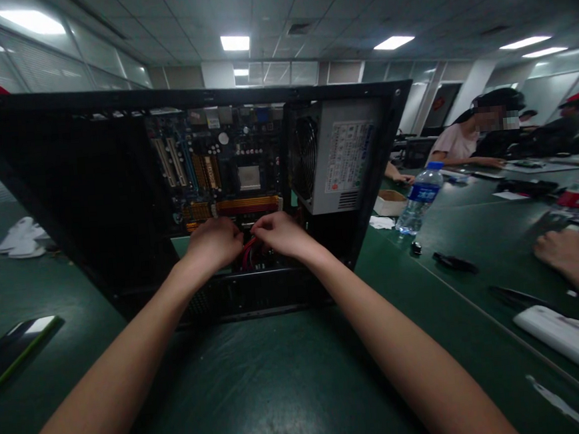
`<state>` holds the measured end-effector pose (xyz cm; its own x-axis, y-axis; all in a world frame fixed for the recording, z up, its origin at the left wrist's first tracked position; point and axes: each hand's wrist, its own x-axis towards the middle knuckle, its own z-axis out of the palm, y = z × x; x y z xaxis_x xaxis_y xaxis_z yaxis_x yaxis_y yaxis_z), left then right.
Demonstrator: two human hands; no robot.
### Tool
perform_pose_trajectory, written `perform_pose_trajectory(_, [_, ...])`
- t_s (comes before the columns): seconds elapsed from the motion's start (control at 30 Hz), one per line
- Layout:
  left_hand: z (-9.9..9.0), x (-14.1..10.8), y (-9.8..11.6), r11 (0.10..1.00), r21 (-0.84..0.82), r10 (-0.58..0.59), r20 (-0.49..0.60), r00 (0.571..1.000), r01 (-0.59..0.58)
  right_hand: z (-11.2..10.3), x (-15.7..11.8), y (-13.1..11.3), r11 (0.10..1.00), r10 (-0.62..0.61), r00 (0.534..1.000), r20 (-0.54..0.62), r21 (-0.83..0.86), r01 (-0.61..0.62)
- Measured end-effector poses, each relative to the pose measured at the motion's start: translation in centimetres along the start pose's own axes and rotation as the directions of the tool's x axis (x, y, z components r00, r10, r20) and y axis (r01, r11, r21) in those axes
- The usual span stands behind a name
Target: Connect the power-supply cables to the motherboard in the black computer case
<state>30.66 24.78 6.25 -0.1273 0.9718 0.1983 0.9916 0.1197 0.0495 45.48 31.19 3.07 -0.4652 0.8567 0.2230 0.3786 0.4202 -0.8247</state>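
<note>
An open black computer case (236, 301) stands on the green table in front of me. Inside it are the motherboard (228, 148) and, at the right, a silver power supply (348, 159) with a fan. Both my hands reach into the lower part, just below the orange and red memory slots (248, 205). My left hand (214, 241) has its fingers curled together by a bundle of red and dark cables (252, 252). Opposite it, my right hand (281, 233) pinches at the upper end of those cables. The exact fingertip contact of the left hand is hard to see.
On the right stand a water bottle (421, 196) and a small box (389, 204); a white power strip (570, 342) lies nearer. At left are a phone (16, 349) and white gloves (23, 238). Another person's hands (567, 252) rest at the right edge; a person (468, 133) sits farther back.
</note>
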Motion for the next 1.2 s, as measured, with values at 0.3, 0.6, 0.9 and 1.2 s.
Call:
perform_pose_trajectory(0.3, [0.38,-0.14,0.36,0.999,-0.037,0.021,-0.005,1.000,-0.021,0.06,0.08,0.19,0.999,-0.030,1.000,-0.004,-0.044,0.030])
perform_pose_trajectory(0.6, [0.49,-0.26,0.43,0.999,-0.032,0.036,-0.014,0.999,-0.037,-0.02,-0.15,-0.10,0.998,-0.033,0.999,-0.006,-0.054,0.033])
perform_pose_trajectory(0.9, [0.50,-0.29,0.36,0.999,-0.031,0.044,-0.010,0.999,-0.044,-0.15,-0.32,-0.35,0.997,-0.042,0.999,-0.005,-0.069,0.042])
perform_pose_trajectory(1.2, [0.68,-0.08,0.40,0.999,-0.034,0.024,0.007,1.000,-0.024,-0.11,-0.22,-0.41,0.994,-0.036,0.999,0.004,-0.104,0.036])
